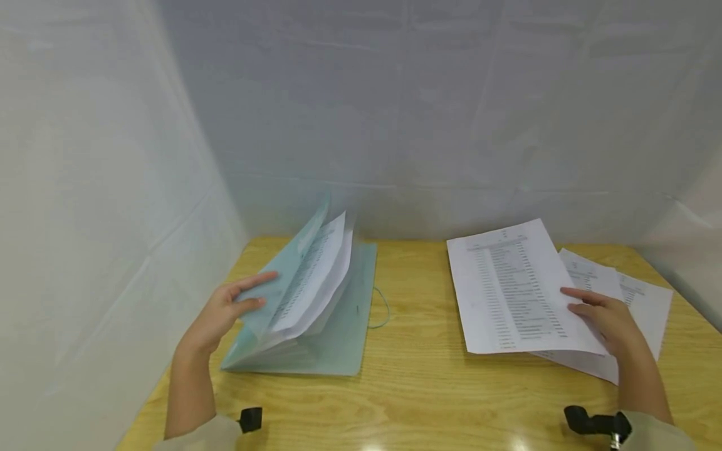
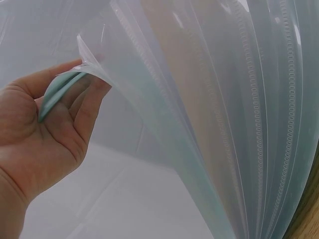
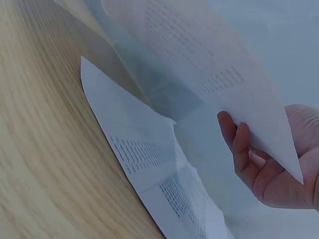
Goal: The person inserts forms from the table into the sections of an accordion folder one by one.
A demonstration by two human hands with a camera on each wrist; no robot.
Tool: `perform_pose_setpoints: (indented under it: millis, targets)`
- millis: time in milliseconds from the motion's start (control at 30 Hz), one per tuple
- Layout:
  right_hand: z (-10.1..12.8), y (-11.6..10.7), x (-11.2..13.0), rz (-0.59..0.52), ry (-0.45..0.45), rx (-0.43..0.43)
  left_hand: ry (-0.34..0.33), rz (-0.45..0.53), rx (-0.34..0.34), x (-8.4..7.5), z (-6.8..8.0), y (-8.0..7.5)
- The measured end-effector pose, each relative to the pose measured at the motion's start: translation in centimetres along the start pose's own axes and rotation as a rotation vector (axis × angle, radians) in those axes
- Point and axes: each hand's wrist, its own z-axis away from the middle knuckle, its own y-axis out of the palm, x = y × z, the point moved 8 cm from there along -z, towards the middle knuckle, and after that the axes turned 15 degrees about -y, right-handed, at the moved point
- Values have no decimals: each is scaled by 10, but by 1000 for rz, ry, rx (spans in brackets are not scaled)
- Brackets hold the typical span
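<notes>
On the left, a pale teal folder (image 1: 351,341) lies open on the table with its left cover raised. My left hand (image 1: 220,313) grips the left edge of that cover. In the left wrist view, my fingers hold a clear sleeve corner and a teal strip (image 2: 56,95); several clear sleeves (image 2: 219,109) fan out beside them. Printed pages (image 1: 316,269) stand tilted inside the folder. Across the table, my right hand (image 1: 612,322) pinches a printed sheet (image 1: 507,288) by its right edge, raised and tilted in the right wrist view. Its thumb is partly hidden there.
More printed sheets (image 1: 648,307) lie overlapping on the wooden table (image 1: 417,382), beneath and right of the held one. A thin teal cord loop (image 1: 388,310) sticks out from the folder's right edge. White sheeting (image 1: 406,125) walls the back and sides.
</notes>
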Motion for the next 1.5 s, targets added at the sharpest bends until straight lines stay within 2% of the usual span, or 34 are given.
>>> perform_pose_setpoints:
  millis: [367, 600, 1500]
  targets:
    - [-1, 17, 20, -82, -25, 12, -6, 6, 5, -1, 0, 2]
    - [-4, 24, 28, -85, -74, 15, 6, 15, 12, -4, 0, 3]
    - [0, 70, 68, -163, -104, 55, 2, 19, 18, -5, 1, 3]
